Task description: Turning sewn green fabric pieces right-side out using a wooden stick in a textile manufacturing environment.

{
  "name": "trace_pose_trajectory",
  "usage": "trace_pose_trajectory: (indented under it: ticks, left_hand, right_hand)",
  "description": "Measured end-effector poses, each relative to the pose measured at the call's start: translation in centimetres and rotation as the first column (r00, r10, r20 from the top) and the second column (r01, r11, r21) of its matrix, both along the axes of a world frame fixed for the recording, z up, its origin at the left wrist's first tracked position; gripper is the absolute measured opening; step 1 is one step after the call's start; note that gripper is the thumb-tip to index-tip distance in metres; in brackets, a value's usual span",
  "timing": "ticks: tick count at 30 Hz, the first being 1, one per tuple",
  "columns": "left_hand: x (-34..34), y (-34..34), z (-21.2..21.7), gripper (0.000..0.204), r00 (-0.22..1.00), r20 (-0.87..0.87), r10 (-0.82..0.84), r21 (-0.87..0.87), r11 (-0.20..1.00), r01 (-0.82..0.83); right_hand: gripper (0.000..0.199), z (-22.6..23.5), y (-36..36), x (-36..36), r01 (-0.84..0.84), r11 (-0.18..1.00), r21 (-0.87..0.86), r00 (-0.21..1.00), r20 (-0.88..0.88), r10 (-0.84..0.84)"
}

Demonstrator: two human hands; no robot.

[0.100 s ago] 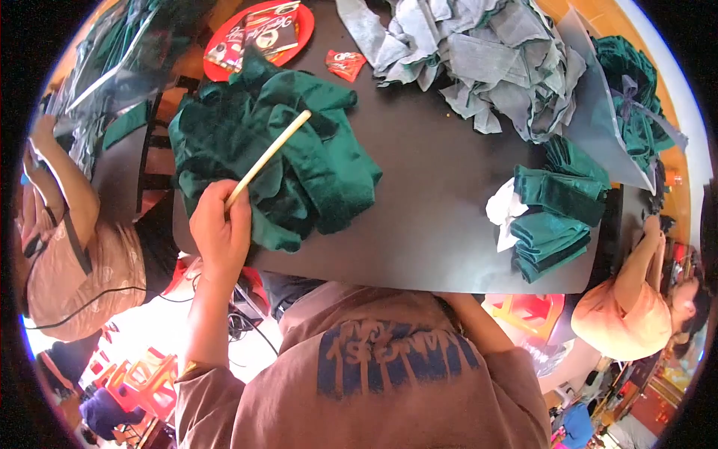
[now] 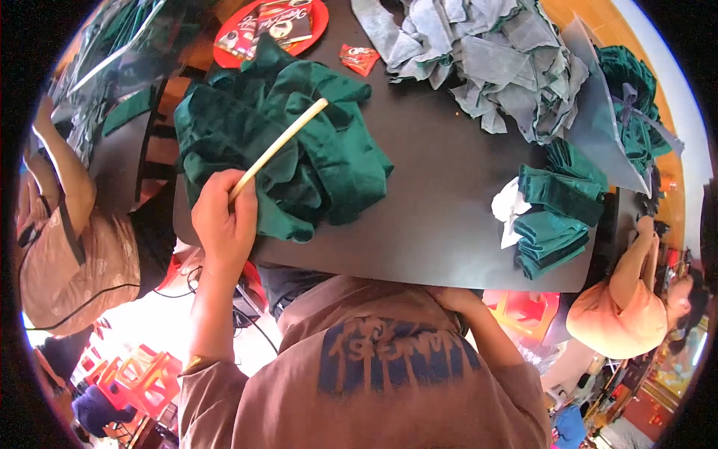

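two hands (image 2: 225, 215), left curled round stick (image 2: 280, 147)

Dark table (image 2: 434, 194); green cloth (image 2: 308, 161) atop

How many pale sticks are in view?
1: the pale stick, held in the left hand, seen against the green cloth pile. Any beneath that pile would be hidden.

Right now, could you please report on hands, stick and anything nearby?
Left hand gripping pale stick. Right hand low by table, grip unclear. Green cloth heap beneath stick.
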State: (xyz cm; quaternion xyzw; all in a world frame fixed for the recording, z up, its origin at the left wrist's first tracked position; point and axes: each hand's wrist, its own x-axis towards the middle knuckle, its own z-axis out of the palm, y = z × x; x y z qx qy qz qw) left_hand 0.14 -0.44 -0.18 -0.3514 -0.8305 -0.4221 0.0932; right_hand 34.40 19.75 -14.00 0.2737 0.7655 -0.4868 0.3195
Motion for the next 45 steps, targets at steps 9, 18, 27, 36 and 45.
trace_pose_trajectory:
  ticks: [9, 18, 27, 36, 45]
  left_hand:
    - [0.3, -1.2, -0.3, 0.009, 0.988, -0.095, 0.123, 0.217, 0.971, -0.100]
    - [3.2, -2.5, 0.8, 0.009, 0.992, 0.006, 0.125, 0.247, 0.961, -0.123]
    - [7.0, -3.8, -0.5, 0.004, 0.920, 0.383, -0.076, 0.409, 0.908, -0.096]
    - [10.4, -0.8, 2.4, 0.008, 0.579, 0.673, -0.460, 0.499, 0.860, 0.104]
    - [12.9, 2.0, 4.1, 0.037, 0.651, 0.577, -0.494, 0.449, 0.857, 0.252]
  right_hand:
    - [0.023, 15.8, -2.6, -6.5, -0.186, 0.970, -0.156, 0.833, -0.549, 0.071]
    - [0.024, 16.9, -8.5, -17.6, 0.317, 0.946, 0.063, 0.565, -0.814, -0.135]
    - [0.007, 15.7, -7.4, -17.8, 0.333, 0.878, -0.344, 0.408, -0.787, -0.463]
    - [0.007, 19.2, -4.9, -11.5, 0.311, 0.532, -0.787, 0.245, -0.475, -0.845]
    - [0.008, 20.2, -4.8, -7.6, 0.215, 0.388, -0.896, 0.260, -0.330, -0.907]
